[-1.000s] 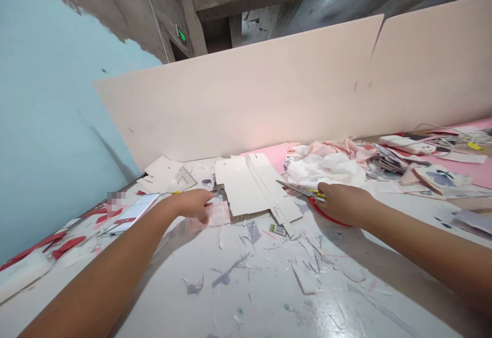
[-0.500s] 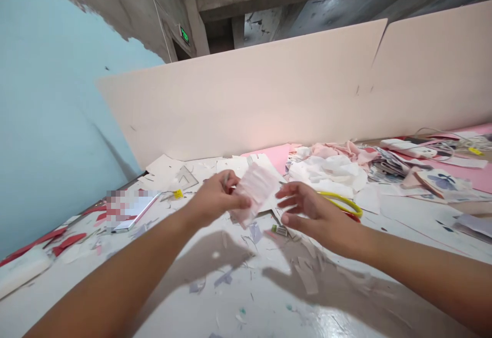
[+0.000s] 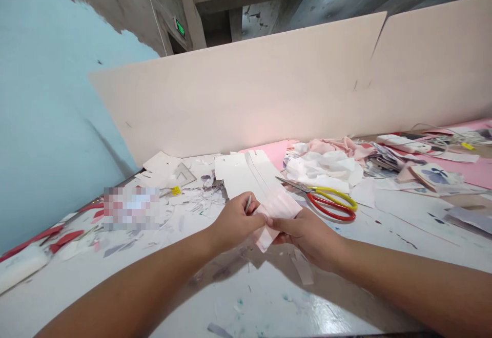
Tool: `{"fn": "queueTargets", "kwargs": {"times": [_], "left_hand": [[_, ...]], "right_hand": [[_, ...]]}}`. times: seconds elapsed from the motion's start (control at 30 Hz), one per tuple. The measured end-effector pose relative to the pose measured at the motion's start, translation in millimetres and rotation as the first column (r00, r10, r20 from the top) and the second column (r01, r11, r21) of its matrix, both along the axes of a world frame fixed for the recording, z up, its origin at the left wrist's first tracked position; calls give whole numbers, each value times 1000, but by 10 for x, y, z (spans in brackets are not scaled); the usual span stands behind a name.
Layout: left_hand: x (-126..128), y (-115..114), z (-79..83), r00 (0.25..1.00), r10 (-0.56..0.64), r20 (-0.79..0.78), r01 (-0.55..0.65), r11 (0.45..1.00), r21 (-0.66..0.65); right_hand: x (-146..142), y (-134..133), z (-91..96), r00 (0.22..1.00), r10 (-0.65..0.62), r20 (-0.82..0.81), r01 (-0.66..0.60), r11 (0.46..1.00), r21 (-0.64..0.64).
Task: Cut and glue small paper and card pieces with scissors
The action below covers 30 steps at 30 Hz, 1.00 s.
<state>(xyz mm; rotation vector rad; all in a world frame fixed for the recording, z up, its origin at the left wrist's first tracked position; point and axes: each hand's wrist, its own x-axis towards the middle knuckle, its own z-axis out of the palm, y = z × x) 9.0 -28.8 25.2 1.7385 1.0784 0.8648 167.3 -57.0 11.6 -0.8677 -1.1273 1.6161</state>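
Note:
Both hands meet over the middle of the table on a small pale pink piece of fabric or paper [image 3: 283, 204]; its exact material is unclear. My left hand [image 3: 240, 220] pinches its left side, and a thin silvery tip shows between the fingers, too small to name. My right hand [image 3: 307, 233] grips the right side, thumb on top and fingers underneath. Just beyond my right hand lies a pair of scissors [image 3: 326, 198] with one yellow and one red handle, blades toward the left. White card pieces [image 3: 240, 171] lie behind the pink piece.
Scraps and offcuts litter the white table [image 3: 200, 297]. Crumpled white fabric [image 3: 326, 169] and a white power strip [image 3: 403, 143] lie to the right. A set square [image 3: 185, 174] and red scraps [image 3: 66, 240] are at left. A pale partition [image 3: 246, 97] closes off the back.
My right hand has come in from the right and taken hold of the pink piece. My left hand has moved slightly right and lower with it. The scissors are now fully visible.

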Motion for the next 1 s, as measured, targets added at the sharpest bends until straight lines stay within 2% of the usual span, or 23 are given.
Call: {"fn": "queueTargets", "kwargs": {"times": [0.2,0.33,0.47,0.6,0.73,0.9,1.0], "left_hand": [[-60,11,-97,999,-17,-35,16,999,-36],[-30,-6,-173,1000,13,-1,-13,998,-63],[-23,-9,-158,999,-14,38,17,996,-84],[-117,44,-89,996,-88,8,88,996,-13],[-205,72,-12,987,-118,-110,125,991,56],[-185,41,25,963,-77,-258,127,975,183],[-161,43,1,957,-57,-284,124,966,227]], "right_hand": [[11,12,-81,993,-105,-47,101,991,-82],[12,31,-173,993,-102,-59,91,981,-172],[7,22,-156,979,-167,-114,150,978,-144],[40,48,-132,983,-172,-61,161,975,-151],[87,114,-166,985,-141,-102,134,988,-74],[106,119,-144,995,-68,-71,64,996,-65],[109,102,-120,996,-43,-75,40,998,-42]]}}
